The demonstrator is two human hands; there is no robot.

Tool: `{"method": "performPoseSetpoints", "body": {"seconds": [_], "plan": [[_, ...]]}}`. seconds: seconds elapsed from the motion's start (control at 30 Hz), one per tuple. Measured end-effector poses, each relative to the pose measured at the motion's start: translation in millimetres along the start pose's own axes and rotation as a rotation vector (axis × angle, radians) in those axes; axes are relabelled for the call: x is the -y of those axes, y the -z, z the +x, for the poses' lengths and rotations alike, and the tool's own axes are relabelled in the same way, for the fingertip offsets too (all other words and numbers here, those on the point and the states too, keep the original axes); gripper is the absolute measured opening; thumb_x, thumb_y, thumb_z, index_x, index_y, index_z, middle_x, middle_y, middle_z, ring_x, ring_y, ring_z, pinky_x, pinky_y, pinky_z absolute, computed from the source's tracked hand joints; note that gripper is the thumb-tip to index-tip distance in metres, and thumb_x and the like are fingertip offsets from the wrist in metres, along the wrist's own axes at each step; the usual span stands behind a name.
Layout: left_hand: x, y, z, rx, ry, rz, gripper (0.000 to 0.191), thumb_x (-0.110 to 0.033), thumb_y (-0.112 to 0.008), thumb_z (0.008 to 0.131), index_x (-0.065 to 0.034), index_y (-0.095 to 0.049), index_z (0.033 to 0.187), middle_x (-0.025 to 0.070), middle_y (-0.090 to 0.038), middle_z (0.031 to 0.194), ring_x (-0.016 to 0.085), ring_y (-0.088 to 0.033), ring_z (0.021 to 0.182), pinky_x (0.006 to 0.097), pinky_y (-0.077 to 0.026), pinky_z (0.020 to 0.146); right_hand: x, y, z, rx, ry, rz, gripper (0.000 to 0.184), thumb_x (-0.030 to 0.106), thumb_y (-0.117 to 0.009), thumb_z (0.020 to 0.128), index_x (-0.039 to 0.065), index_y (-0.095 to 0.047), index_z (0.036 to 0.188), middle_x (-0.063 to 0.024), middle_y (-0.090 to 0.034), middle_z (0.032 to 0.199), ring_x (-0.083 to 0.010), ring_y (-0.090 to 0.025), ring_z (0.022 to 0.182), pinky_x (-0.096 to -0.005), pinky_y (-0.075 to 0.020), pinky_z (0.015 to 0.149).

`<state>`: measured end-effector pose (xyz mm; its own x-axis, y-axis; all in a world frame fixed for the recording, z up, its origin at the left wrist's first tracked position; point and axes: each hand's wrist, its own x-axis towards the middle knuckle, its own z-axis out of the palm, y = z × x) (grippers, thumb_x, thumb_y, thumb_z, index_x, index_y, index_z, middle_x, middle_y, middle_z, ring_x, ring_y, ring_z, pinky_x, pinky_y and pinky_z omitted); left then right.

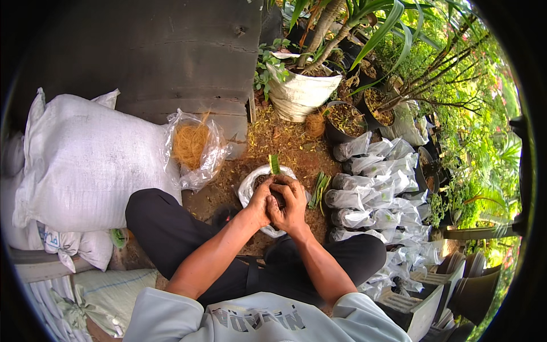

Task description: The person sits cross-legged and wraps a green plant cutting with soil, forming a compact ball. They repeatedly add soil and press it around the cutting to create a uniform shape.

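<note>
My left hand [259,205] and my right hand [289,203] are cupped together around a dark clump of soil [278,197], their fingers smeared with dirt. From the top of the clump a short piece of striped green leaf [274,164] stands up beyond my fingertips. Below my hands a white plastic bag [246,188] sits on the ground, its rim rolled open and dark soil inside. Several cut green leaves [320,190] lie on the ground just right of the bag. My hands hide part of the clump and of the bag's mouth.
Rows of clear plastic bags [354,199] with dark contents stand at the right. A large white sack [94,154] and a clear bag of brown fibre [190,143] are at the left. Potted plants, one in a white sack planter [303,96], stand beyond, near a fibre ball [315,125].
</note>
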<state>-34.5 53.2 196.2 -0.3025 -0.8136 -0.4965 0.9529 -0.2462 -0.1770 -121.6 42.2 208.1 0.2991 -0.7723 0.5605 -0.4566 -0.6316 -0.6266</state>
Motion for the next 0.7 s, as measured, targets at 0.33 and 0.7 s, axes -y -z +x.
{"method": "performPoseSetpoints", "body": {"seconds": [0.33,0.7], "plan": [[-30.3,52.9,29.6,0.042,0.167,0.339,0.032,-0.03,-0.036,0.107,-0.0102,-0.06,0.109,0.0019,-0.064,0.097,0.012,-0.066,0.088,0.0256,-0.058,0.079,-11.2,-2.0,-6.8,0.014,0.128,-0.013,0.023,0.005,-0.071,0.072,-0.001,-0.067,0.094,-0.0163,-0.067,0.101,-0.0374,-0.065,0.093,-0.0438,-0.0538,0.083],[-25.8,0.6,7.0,-0.096,0.152,0.495,0.038,-0.044,-0.052,0.1,-0.0117,-0.063,0.118,0.004,-0.067,0.107,0.02,-0.066,0.099,0.039,-0.054,0.088,-13.1,5.3,-5.5,-0.096,-0.372,0.339,0.026,0.022,-0.058,0.095,-0.001,-0.066,0.106,-0.0193,-0.067,0.108,-0.0341,-0.063,0.102,-0.0417,-0.0455,0.094]]}}
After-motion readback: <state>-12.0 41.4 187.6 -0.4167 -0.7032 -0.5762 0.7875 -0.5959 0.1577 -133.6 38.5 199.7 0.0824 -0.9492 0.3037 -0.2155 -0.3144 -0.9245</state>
